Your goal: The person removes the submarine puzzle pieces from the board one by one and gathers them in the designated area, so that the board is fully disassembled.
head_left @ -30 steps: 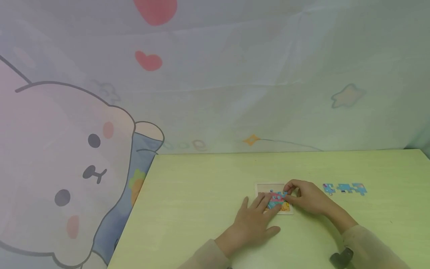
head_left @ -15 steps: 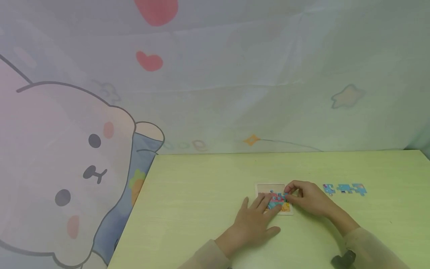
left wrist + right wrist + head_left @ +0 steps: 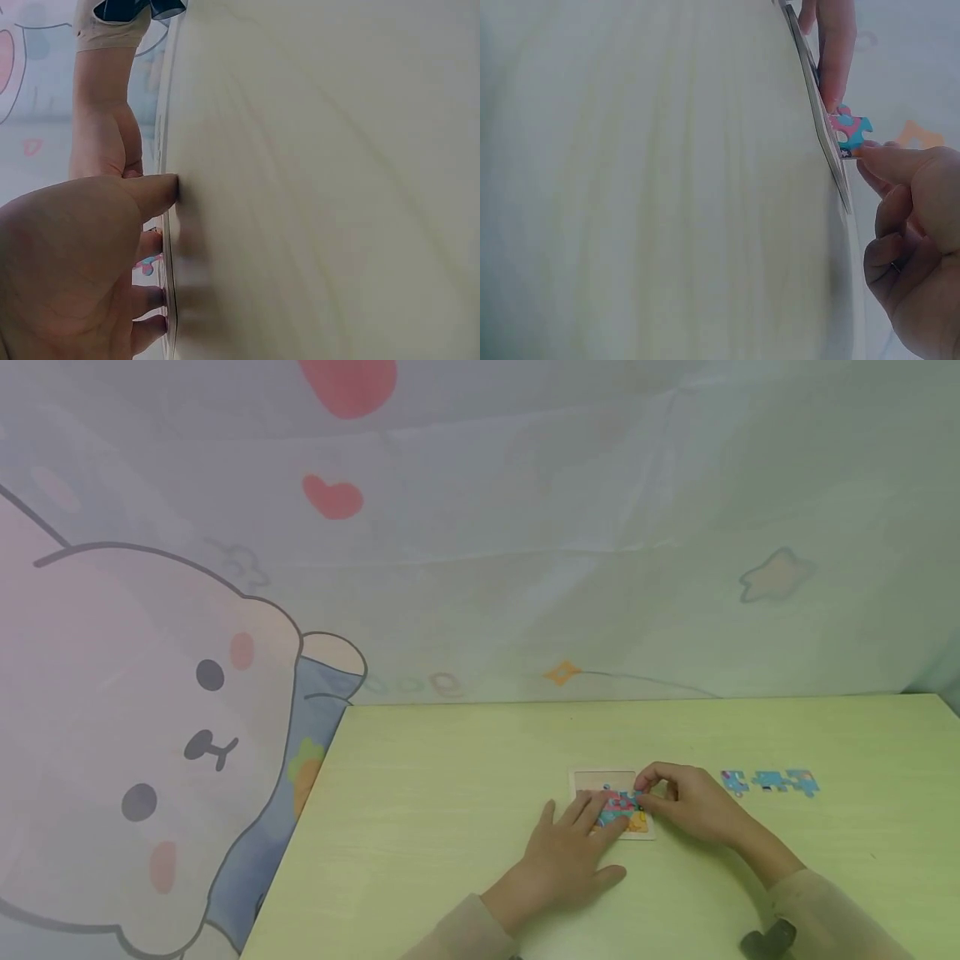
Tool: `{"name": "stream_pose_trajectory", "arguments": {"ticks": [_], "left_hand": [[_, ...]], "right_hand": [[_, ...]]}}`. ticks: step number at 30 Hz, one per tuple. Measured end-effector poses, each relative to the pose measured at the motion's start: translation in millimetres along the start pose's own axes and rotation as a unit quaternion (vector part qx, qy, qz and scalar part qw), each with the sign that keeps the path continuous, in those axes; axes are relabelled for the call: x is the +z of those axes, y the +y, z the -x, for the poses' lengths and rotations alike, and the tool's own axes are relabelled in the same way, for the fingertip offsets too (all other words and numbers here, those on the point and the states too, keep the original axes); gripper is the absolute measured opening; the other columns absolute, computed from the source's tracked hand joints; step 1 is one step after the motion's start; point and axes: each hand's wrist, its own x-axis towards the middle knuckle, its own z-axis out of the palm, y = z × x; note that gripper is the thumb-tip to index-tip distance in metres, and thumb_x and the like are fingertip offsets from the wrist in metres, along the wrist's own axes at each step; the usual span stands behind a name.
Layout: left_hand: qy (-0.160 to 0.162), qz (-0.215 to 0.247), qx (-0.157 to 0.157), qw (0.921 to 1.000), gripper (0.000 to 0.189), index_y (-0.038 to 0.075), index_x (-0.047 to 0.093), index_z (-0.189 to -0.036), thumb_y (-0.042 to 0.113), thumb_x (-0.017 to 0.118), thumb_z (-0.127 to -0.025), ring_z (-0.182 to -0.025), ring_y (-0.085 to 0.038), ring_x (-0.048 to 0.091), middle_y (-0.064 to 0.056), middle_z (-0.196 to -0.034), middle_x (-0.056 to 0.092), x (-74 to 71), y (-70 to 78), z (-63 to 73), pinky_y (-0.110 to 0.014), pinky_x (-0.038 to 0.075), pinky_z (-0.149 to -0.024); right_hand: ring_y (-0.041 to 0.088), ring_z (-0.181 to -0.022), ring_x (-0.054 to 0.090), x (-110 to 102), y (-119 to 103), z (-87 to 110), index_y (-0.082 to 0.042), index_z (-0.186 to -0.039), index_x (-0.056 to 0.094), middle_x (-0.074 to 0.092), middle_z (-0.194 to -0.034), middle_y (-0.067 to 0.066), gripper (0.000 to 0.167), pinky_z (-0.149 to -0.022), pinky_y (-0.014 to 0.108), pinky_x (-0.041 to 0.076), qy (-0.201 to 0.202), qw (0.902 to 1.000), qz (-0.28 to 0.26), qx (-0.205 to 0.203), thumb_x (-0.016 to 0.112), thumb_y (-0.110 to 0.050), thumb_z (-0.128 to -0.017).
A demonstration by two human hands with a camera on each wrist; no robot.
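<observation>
A small square jigsaw tray lies on the table, its near part filled with colourful pieces and its far strip showing bare board. My left hand rests on the tray's left side with fingers spread, covering part of the picture. At the tray's right edge, my right hand pinches a pink and blue jigsaw piece between thumb and index finger. In the right wrist view this piece stands tilted up from the tray, close to a left fingertip. Whether it interlocks with its neighbours cannot be seen.
To the right of the tray, several loose blue jigsaw pieces lie in a row on the pale green table. A printed cloth with a cartoon bear hangs behind the table and along its left side.
The right hand has shifted very slightly to the right, and the piece at its fingertips has changed its tilt a little. The left hand and loose pieces have stayed put.
</observation>
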Motion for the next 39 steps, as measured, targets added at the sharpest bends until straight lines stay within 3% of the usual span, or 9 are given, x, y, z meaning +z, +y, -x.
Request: {"name": "stream_pose_trajectory", "arguments": {"ticks": [5, 11, 14, 19, 23, 27, 39], "left_hand": [[0.001, 0.007, 0.001, 1.0, 0.066, 0.041, 0.023, -0.165, 0.067, 0.033, -0.105, -0.159, -0.021, 0.011, 0.002, -0.174, 0.01, -1.1, 0.6, 0.5, -0.059, 0.029, -0.118], [0.0, 0.007, -0.002, 1.0, 0.066, 0.041, 0.023, -0.165, 0.067, 0.034, -0.105, -0.159, -0.02, 0.011, 0.003, -0.174, 0.01, -3.0, 1.4, 1.0, -0.059, 0.028, -0.119], [0.001, 0.005, -0.002, 1.0, 0.066, 0.042, 0.023, -0.165, 0.067, 0.033, -0.105, -0.159, -0.02, 0.01, 0.003, -0.174, 0.009, -2.1, 1.3, 1.2, -0.059, 0.028, -0.119], [0.004, 0.008, -0.003, 1.0, 0.065, 0.042, 0.023, -0.165, 0.067, 0.034, -0.105, -0.159, -0.019, 0.011, 0.004, -0.174, 0.01, -1.8, 1.0, 1.6, -0.058, 0.027, -0.119], [0.005, 0.01, -0.002, 0.9999, 0.065, 0.042, 0.023, -0.165, 0.066, 0.034, -0.105, -0.159, -0.019, 0.011, 0.004, -0.174, 0.01, -2.2, 0.4, 2.9, -0.058, 0.027, -0.12], [0.004, 0.01, -0.002, 0.9999, 0.065, 0.042, 0.021, -0.165, 0.066, 0.034, -0.106, -0.159, -0.019, 0.01, 0.004, -0.174, 0.009, -2.6, 0.4, 3.9, -0.057, 0.027, -0.12], [0.008, 0.007, 0.006, 0.9999, 0.065, 0.04, 0.022, -0.166, 0.064, 0.035, -0.106, -0.159, -0.02, 0.013, 0.002, -0.174, 0.011, -4.4, 1.0, 5.6, -0.057, 0.028, -0.119]], "right_hand": [[0.009, -0.052, 0.044, -2.7, -1.0, 0.6, -0.024, -0.102, 0.071, 0.059, -0.07, -0.005, 0.009, -0.049, 0.027, 0.039, 0.016, 0.9998, 0.0, 0.014, 0.076, -0.02, -0.097], [0.009, -0.051, 0.041, -12.5, -1.1, 3.4, -0.021, -0.105, 0.073, 0.068, -0.096, 0.0, 0.009, -0.048, 0.027, 0.038, 0.024, 0.9987, -0.016, 0.042, 0.075, -0.026, -0.098], [0.009, -0.051, 0.041, -21.0, 1.5, 8.0, -0.02, -0.106, 0.073, 0.068, -0.094, 0.002, 0.012, -0.047, 0.027, 0.038, 0.03, 0.9982, -0.019, 0.049, 0.074, -0.029, -0.098], [0.009, -0.052, 0.041, -38.4, 10.3, 19.6, -0.017, -0.108, 0.073, 0.069, -0.103, 0.004, 0.015, -0.046, 0.026, 0.038, 0.042, 0.9977, -0.017, 0.05, 0.073, -0.029, -0.1], [0.008, -0.052, 0.041, -54.3, 18.8, 30.4, -0.014, -0.11, 0.072, 0.068, -0.094, 0.006, 0.017, -0.046, 0.026, 0.039, 0.045, 0.9971, -0.006, 0.061, 0.071, -0.028, -0.101], [0.01, -0.054, 0.042, -72.6, 27.3, 42.7, -0.013, -0.114, 0.071, 0.068, -0.098, 0.007, 0.021, -0.046, 0.027, 0.038, 0.044, 0.9961, 0.008, 0.077, 0.069, -0.031, -0.103], [0.015, -0.072, 0.061, -114.2, 70.7, 84.9, -0.008, -0.12, 0.071, 0.069, -0.113, 0.012, 0.027, -0.059, 0.028, 0.046, 0.072, 0.9903, 0.043, 0.111, 0.068, -0.029, -0.103]]}}
